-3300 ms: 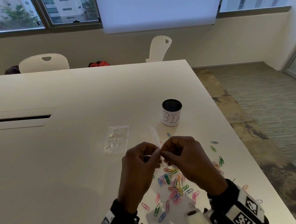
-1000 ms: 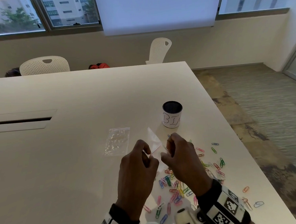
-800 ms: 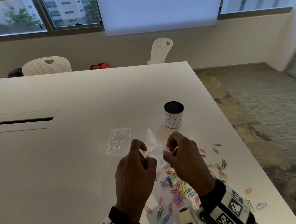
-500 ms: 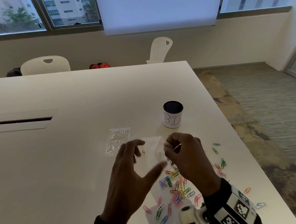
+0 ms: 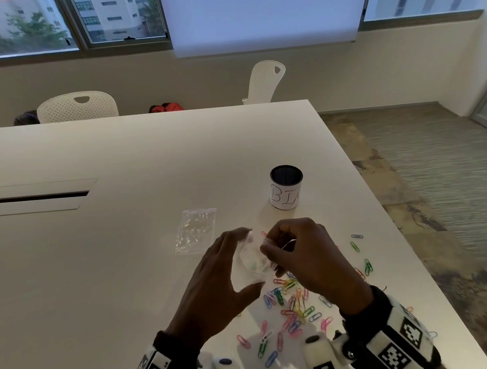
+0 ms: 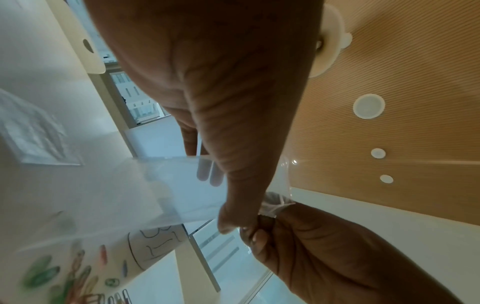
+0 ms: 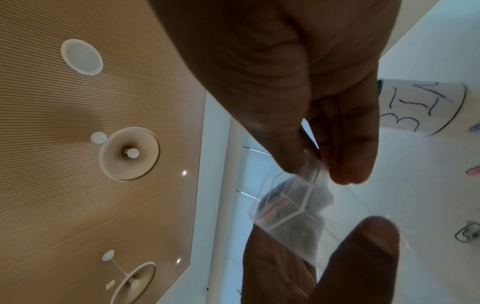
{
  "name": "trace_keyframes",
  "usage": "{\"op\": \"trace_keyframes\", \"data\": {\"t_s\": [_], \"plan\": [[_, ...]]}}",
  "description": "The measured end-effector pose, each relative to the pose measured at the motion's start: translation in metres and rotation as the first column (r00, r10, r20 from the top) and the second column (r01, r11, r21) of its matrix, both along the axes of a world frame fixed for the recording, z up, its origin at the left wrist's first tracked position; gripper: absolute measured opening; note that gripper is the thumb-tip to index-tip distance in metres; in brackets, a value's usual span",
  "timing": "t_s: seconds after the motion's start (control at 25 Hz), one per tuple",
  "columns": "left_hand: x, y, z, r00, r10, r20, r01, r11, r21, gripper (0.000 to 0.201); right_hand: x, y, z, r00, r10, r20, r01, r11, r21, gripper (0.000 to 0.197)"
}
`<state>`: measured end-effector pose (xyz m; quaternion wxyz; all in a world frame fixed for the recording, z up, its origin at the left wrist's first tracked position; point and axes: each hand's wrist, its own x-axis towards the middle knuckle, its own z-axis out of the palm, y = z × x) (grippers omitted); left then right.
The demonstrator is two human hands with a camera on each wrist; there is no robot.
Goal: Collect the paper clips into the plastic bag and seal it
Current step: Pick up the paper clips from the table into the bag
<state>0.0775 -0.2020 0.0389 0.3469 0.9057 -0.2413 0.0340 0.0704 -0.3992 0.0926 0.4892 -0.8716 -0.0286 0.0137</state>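
Note:
A small clear plastic bag (image 5: 256, 265) hangs above the table between my hands. My right hand (image 5: 267, 247) pinches its top rim between thumb and fingertips (image 7: 348, 168). My left hand (image 5: 243, 259) is spread beside it, with straight fingers (image 6: 205, 170) showing through the plastic and the thumb (image 6: 233, 218) touching the bag's edge near the right hand's pinch. The bag's ridged rim (image 7: 293, 209) looks parted in the right wrist view. Colourful paper clips (image 5: 288, 302) lie scattered on the white table (image 5: 128, 279) below and to the right of my hands.
A second clear bag (image 5: 196, 229) lies flat on the table to the left of my hands. A black-rimmed cup marked BIN (image 5: 286, 187) stands behind them. The table's right edge (image 5: 399, 245) is close, with a few stray clips (image 5: 356, 242) near it. Chairs stand at the far side.
My left hand has let go of its pinch on the bag and spread its fingers against it. My right hand has kept hold of the rim, and the bag now faces flatter.

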Motion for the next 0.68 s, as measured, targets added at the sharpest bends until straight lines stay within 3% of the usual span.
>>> {"op": "trace_keyframes", "data": {"t_s": [0.16, 0.28, 0.44, 0.68], "plan": [[0.001, 0.005, -0.006, 0.998, 0.047, -0.033, -0.048, 0.997, -0.054, 0.082, 0.013, -0.025, 0.004, 0.998, -0.055, -0.030, 0.054, 0.998, -0.024, 0.014], [0.002, 0.015, -0.011, 0.996, 0.069, -0.059, -0.073, 0.996, -0.060, 0.084, 0.041, -0.052, -0.010, 0.993, -0.095, 0.069, 0.107, 0.974, -0.200, 0.004], [0.003, 0.021, -0.011, 0.992, 0.084, -0.094, -0.092, 0.992, -0.089, 0.083, 0.086, -0.061, -0.058, 0.994, 0.100, -0.041, -0.108, 0.881, -0.461, 0.024], [0.005, 0.021, -0.013, 0.989, 0.092, -0.119, -0.103, 0.990, -0.093, 0.080, 0.129, -0.060, -0.102, 0.975, 0.172, -0.144, -0.224, 0.734, -0.641, 0.047]]}}
